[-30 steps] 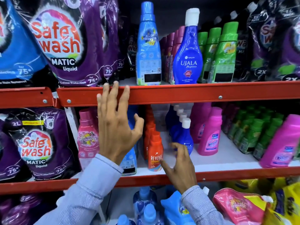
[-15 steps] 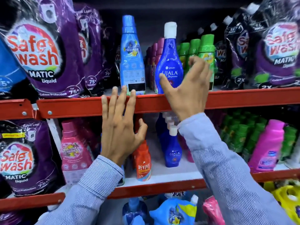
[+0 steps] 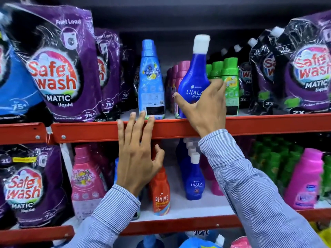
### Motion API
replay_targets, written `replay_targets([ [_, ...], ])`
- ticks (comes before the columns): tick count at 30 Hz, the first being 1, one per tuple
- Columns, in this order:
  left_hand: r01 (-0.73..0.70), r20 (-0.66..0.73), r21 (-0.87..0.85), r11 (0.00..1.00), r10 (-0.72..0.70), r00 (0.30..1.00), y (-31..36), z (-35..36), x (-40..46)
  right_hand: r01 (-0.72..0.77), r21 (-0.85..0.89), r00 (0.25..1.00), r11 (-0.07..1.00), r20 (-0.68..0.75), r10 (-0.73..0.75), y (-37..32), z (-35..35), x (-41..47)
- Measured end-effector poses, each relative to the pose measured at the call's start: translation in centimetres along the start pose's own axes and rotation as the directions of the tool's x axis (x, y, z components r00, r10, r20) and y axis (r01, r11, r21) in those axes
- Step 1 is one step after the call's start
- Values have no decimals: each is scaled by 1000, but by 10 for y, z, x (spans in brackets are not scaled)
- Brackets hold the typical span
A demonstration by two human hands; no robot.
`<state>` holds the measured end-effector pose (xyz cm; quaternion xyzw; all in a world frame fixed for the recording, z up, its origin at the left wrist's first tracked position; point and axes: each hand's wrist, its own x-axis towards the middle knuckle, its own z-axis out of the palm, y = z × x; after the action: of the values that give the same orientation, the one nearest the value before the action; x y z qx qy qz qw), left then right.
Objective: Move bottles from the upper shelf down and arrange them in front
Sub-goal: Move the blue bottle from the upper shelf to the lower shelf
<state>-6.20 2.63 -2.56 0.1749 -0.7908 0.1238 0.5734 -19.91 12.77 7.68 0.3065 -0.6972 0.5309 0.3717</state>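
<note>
purple Safe Wash pouches [image 3: 60, 72] upper left | pink bottle [image 3: 304, 179] lower right

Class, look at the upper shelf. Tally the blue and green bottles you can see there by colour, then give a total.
light blue bottle: 1
dark blue bottle: 1
green bottles: 3 in view
Total: 5

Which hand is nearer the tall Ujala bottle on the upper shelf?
Right. The right hand wraps around the lower body of the Ujala bottle. The left hand rests on the red shelf rail, below and to the left.
</note>
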Motion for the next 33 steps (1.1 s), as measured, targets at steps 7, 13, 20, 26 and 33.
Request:
replay_targets([
  [7, 14, -24, -9, 1000, -14, 1000, 2, 1, -1, 113, 174, 988, 978, -122, -93, 4, -58, -24],
  [13, 36, -67, -19, 999, -37, 997, 4, 4, 0, 85, 147, 996, 985, -6, -86, 49, -76, -106],
  [20, 76, -87, -50, 996, -80, 993, 9, 7, 1, -99, -58, 967, 993, 231, 110, 125, -32, -178],
  [26, 66, -85, -62, 996, -71, 994, 7, 8, 1, -203, -209, 896, 957, 354, 268, 162, 8, -205],
  [33, 63, -72, -84, 994, -69, 995, 6, 8, 0, -238, -243, 863, 940, 391, 320, 165, 26, -214],
])
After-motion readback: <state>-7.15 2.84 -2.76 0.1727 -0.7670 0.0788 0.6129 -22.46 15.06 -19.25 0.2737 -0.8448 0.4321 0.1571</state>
